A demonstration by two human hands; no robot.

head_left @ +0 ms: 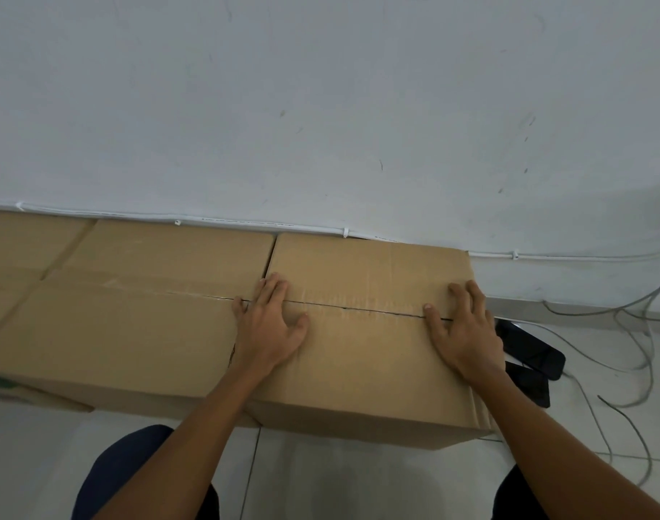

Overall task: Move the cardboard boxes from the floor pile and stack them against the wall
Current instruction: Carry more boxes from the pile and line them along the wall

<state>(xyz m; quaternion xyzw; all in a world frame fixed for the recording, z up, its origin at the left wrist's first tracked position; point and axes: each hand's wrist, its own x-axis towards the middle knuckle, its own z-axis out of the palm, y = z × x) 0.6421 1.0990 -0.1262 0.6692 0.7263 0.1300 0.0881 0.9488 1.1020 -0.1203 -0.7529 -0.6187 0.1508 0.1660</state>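
Both your left grip (272, 328) and right grip (467, 332) press open-palmed on the box (362, 354); slide it evenly to the wall (321, 106).

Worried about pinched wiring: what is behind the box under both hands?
Behind the box stands the white wall, with a clipped white cable running along it just above the box's back edge. Anything lower behind it is covered.

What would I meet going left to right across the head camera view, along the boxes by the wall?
From the left: far-left box → middle box → left hand, flat at the seam → right-end box → right hand, flat near its right edge → black flat devices on the floor → grey cables.
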